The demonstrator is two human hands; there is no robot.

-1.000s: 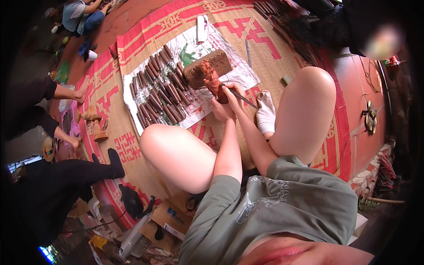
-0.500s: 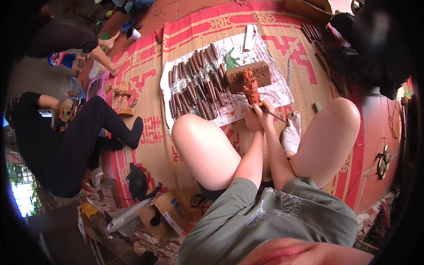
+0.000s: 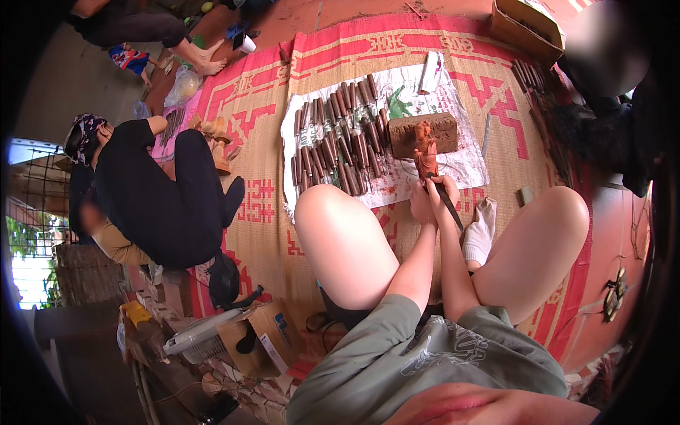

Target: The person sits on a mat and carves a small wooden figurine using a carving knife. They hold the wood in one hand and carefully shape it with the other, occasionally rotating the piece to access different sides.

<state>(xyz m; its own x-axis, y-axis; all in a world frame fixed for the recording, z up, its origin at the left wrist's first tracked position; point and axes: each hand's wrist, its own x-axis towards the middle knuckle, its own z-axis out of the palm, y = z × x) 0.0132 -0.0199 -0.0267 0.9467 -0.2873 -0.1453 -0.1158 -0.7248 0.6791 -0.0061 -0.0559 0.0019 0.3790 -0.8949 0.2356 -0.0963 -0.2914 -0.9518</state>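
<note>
From the head camera, the left hand (image 3: 422, 204) is closed around the base of a small reddish-brown wooden figurine (image 3: 426, 152), which stands just in front of a wooden block (image 3: 446, 130) on a sheet of white paper (image 3: 464, 164). The right hand (image 3: 443, 193) grips a dark-handled carving chisel (image 3: 449, 204), its tip at the figurine's lower part. Rows of chisels (image 3: 338, 138) lie on the paper, left of the block, over a red-patterned woven mat (image 3: 262, 205).
</note>
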